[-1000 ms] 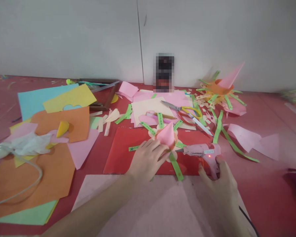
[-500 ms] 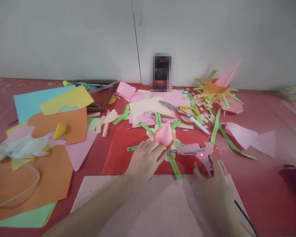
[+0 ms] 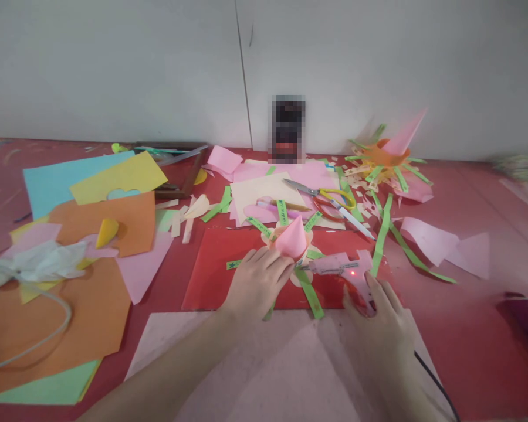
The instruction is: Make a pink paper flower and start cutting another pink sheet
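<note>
A paper flower with green strips (image 3: pixel 310 293) and scalloped cream petals lies on the red sheet (image 3: pixel 211 258). At its middle stands a pink paper cone (image 3: pixel 291 235). My left hand (image 3: pixel 260 275) grips the flower at the cone's lower left, its fingers covering part of the petals. In my right hand (image 3: pixel 381 310) is a pink hot glue gun (image 3: pixel 341 265) with a lit red light. Its nozzle points left at the flower's lower right, close to my left fingertips; whether the tip touches paper I cannot tell.
Scissors (image 3: pixel 308 189) and a white pen (image 3: pixel 352 221) lie behind the flower. A second paper flower with a cone (image 3: pixel 389 153) sits at the back right. Coloured paper sheets (image 3: pixel 110 217) and a white cable (image 3: pixel 66 310) spread over the left. A wall (image 3: pixel 158 70) closes the back.
The glue gun has moved slightly left and up with my right hand, its nozzle nearer the flower. My left hand has shifted slightly left and stays on the flower.
</note>
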`<control>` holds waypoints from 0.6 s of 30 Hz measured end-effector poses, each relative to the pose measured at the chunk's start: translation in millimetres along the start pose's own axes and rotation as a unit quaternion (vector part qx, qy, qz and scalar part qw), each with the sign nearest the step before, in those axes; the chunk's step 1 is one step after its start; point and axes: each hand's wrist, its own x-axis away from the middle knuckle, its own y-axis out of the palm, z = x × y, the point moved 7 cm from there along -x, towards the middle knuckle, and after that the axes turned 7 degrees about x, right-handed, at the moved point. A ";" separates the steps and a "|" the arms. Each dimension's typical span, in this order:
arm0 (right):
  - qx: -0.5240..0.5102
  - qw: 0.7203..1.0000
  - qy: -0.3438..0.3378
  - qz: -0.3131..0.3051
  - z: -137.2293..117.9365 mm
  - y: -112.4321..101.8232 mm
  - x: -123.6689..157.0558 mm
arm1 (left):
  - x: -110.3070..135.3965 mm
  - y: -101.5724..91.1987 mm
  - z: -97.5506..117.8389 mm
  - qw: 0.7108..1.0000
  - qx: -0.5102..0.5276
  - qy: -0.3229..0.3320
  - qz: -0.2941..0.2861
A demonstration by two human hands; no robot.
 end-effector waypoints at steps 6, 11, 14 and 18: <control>-0.031 0.998 -0.009 -0.048 -1.8 5.2 -2.3 | -0.8 -1.2 1.7 1.000 -0.003 0.006 -0.014; -0.032 0.999 0.006 -0.035 -1.6 3.1 -1.2 | 0.4 -1.5 3.5 1.000 -0.008 0.021 -0.003; -0.035 0.999 0.004 -0.038 -0.1 4.1 -0.1 | 0.6 -0.4 4.4 0.999 -0.018 0.028 -0.008; -0.053 0.998 -0.023 -0.015 2.0 4.1 2.2 | 0.5 -1.5 4.1 1.000 -0.012 0.028 0.006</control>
